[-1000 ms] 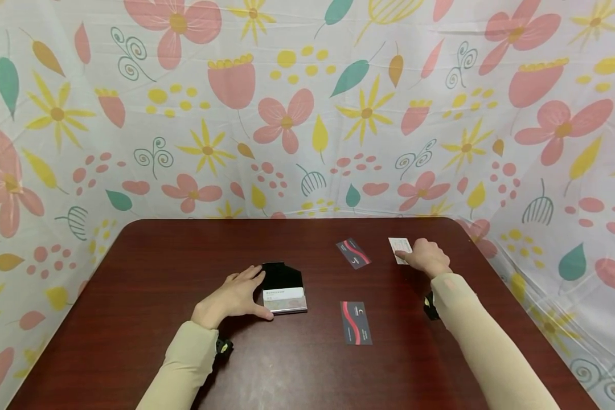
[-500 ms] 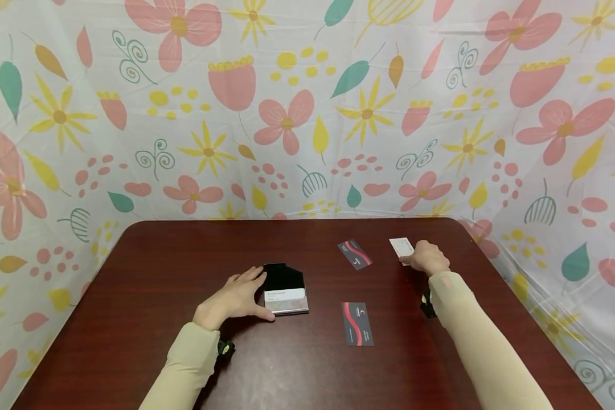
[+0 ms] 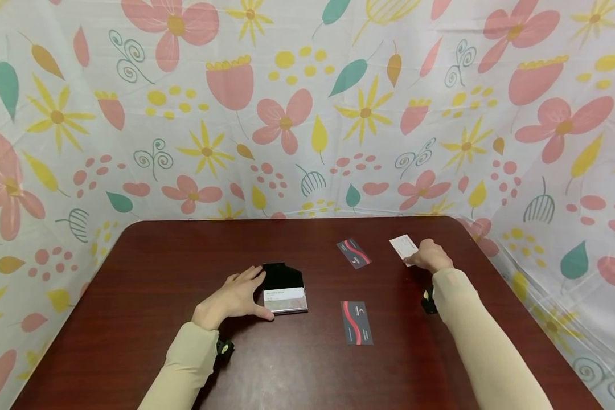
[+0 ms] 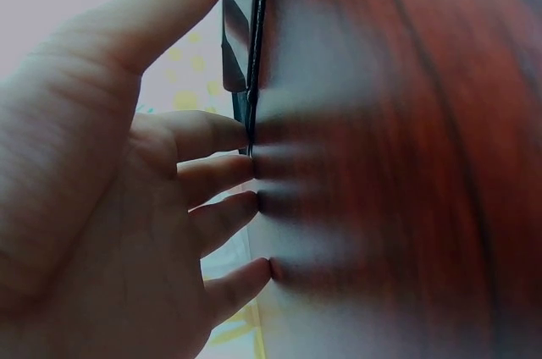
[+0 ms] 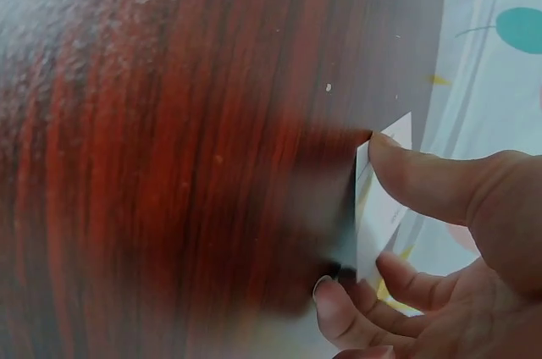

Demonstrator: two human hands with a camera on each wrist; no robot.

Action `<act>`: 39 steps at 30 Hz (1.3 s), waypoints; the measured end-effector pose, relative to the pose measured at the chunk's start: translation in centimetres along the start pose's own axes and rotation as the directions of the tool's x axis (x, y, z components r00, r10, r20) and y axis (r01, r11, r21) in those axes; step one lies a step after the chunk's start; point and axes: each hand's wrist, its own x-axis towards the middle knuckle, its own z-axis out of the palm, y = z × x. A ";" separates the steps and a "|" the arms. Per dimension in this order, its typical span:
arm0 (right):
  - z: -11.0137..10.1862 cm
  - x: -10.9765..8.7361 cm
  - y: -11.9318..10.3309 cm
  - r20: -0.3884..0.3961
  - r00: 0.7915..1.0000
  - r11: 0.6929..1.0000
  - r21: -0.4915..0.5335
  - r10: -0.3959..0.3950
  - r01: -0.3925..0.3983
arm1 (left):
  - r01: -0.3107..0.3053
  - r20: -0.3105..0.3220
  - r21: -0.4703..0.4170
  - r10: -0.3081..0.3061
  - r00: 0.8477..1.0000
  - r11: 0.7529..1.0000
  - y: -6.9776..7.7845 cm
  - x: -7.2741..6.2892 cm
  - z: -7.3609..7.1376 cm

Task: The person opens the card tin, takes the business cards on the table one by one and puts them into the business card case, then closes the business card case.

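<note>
A card case [image 3: 283, 275] stands flipped open on the table, its black lid lying back and white cards showing in its front half. Beside it my left hand [image 3: 233, 298] spreads its thumb and index finger along the left edge. In the left wrist view the fingertips [image 4: 261, 270] come down at the tabletop, next to the case [image 4: 243, 29]. At the back right, my right hand [image 3: 430, 255] pinches a white business card [image 3: 403, 246] at its near end. Close up, the right wrist view has the card [image 5: 381, 215] tilted, between thumb and fingers.
Two dark grey business cards with a pink wave lie on the brown table [image 3: 184, 245]: one card [image 3: 354, 253] toward the back, another card [image 3: 357, 323] nearer the front, both between my hands. A floral cloth [image 3: 287, 114] hangs behind the table and along its sides.
The white card has turned a little under my right hand, and its near edge has come up into the fingers. My left hand has stayed at the card case.
</note>
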 end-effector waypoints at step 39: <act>-1.2 -0.4 -1.5 -0.189 0.952 0.962 0.089 -0.240 0.260 | -0.017 -0.011 -0.007 0.017 1.000 1.000 -0.1 0.1 0.0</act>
